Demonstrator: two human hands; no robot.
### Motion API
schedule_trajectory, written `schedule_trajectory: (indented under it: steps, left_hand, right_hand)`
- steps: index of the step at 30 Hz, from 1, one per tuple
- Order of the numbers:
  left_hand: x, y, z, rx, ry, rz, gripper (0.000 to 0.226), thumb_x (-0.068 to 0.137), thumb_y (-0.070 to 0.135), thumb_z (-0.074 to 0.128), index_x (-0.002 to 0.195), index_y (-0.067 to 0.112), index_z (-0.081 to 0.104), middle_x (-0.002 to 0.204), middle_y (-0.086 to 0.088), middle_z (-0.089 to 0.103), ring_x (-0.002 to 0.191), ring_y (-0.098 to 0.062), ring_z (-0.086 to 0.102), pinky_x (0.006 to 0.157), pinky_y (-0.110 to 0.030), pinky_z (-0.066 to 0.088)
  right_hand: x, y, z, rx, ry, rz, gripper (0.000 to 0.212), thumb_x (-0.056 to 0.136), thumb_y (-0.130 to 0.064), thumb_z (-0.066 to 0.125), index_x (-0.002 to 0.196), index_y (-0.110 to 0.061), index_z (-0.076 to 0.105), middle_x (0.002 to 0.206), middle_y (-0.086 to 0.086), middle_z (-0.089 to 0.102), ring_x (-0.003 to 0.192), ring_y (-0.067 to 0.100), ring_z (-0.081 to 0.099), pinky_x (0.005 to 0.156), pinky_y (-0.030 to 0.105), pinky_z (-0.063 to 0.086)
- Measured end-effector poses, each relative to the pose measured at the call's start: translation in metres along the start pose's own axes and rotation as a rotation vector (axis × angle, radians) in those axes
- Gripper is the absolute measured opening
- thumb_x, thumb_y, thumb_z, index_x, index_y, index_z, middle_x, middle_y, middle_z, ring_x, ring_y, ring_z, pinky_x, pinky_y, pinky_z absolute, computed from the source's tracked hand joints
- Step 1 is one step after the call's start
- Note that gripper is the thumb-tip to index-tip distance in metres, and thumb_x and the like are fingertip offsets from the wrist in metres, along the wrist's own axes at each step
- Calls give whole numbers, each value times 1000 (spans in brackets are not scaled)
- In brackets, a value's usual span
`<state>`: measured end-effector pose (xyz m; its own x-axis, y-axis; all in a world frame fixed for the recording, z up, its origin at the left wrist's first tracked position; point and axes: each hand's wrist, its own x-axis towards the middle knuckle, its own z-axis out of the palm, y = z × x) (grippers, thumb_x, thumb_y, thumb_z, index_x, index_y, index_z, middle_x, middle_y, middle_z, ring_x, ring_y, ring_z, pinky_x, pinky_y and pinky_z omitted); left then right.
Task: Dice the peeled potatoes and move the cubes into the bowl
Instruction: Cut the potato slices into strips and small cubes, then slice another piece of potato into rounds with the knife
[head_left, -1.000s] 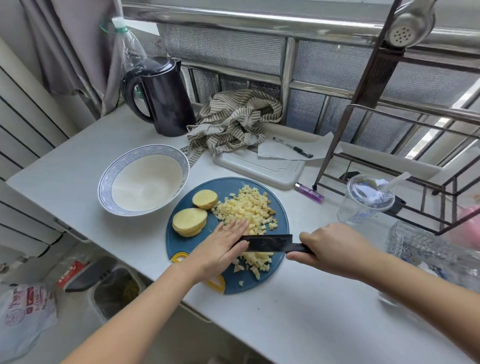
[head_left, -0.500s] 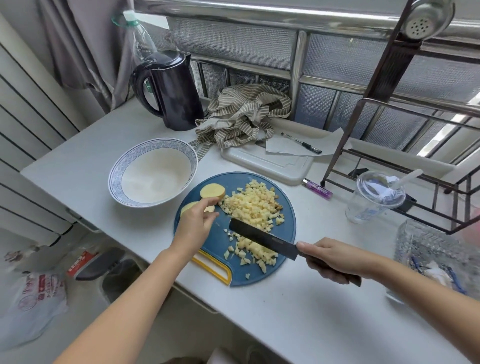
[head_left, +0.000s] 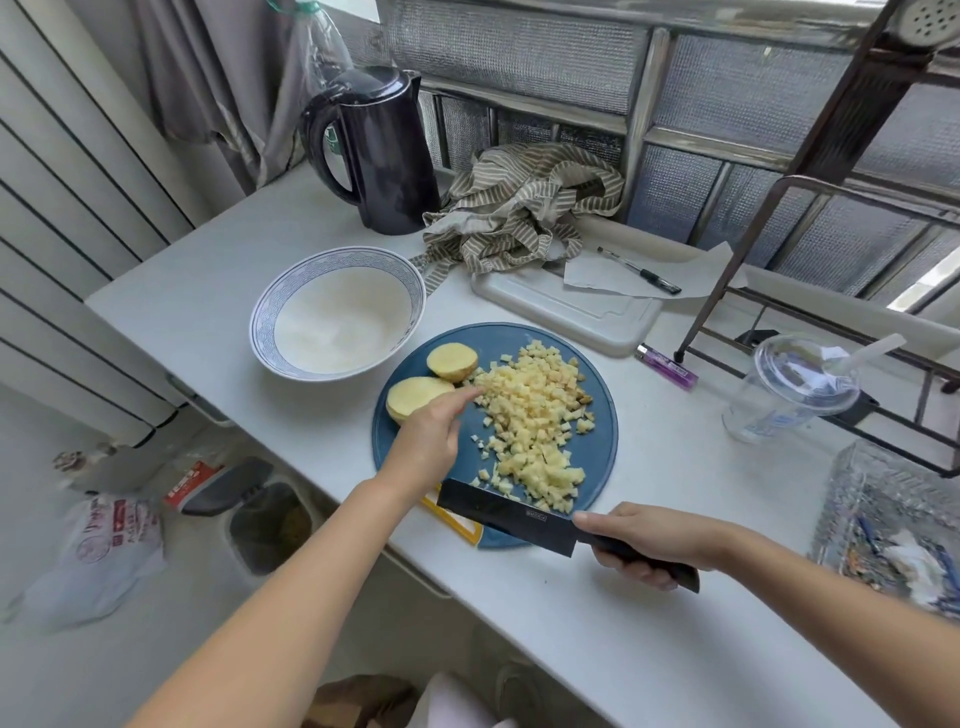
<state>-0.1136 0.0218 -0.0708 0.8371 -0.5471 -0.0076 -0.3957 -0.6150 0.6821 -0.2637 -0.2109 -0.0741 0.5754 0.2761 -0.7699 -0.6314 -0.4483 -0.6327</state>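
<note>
Knife (head_left: 504, 514) has drawn back from the cubes (head_left: 535, 415) to the near edge of the board (head_left: 597, 452), its handle gripped in the right hand (head_left: 649, 543). Left hand (head_left: 431, 436), fingers straight and empty, reaches the pile's edge. Bowl (head_left: 337, 312) holds no cubes yet; two halves (head_left: 415, 397) wait uncut.

Forearms (head_left: 291, 597) bare all along (both alike) — left hand (head_left: 426, 441) and right hand (head_left: 654, 540) bare too.

My left hand (head_left: 426, 441) left the potato half (head_left: 413, 397), now touches cube pile (head_left: 530, 410); right hand (head_left: 649, 540) pulled knife (head_left: 506, 517) back to cutting board (head_left: 597, 447) lower edge.
</note>
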Motion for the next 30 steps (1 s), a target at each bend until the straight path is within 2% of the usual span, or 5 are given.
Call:
schedule_trajectory:
  steps: [3,14,17,20,30]
  left_hand:
    - [0,1,-2,-49,6,-7,52,96,-8,42,139,20,49,145,0,46,112,-14,60,92,-10,37]
    - [10,-3,-7,93,179,10,26,84,9,71,109,14,65,78,10,58,77,-9,55,73,-19,41]
    - [15,-5,-5,149,201,58,23,81,14,76,102,15,69,76,8,62,79,-9,52,91,-25,41]
    - [22,-9,-3,171,208,72,16,83,14,73,99,12,73,87,0,71,85,-15,60,113,-30,18]
    - [39,-10,1,238,238,49,11,78,12,77,86,15,71,71,6,65,79,-15,52,97,-40,37]
  right_hand:
    - [4,1,-7,-7,31,4,57,95,-66,37,67,-17,44,53,1,36,43,16,31,43,25,29]
    - [11,-1,-34,37,150,-29,59,93,-67,39,64,-16,46,54,1,38,45,17,31,44,25,29]
    - [12,-4,-41,29,170,-35,59,92,-67,39,65,-15,47,53,1,38,44,17,32,44,24,29]
    - [13,-6,-45,-4,182,-38,59,93,-67,39,67,-14,47,54,2,39,43,17,33,43,24,30]
    - [16,-11,-55,-27,222,-44,60,95,-65,38,67,-12,48,51,2,41,41,17,34,41,22,30]
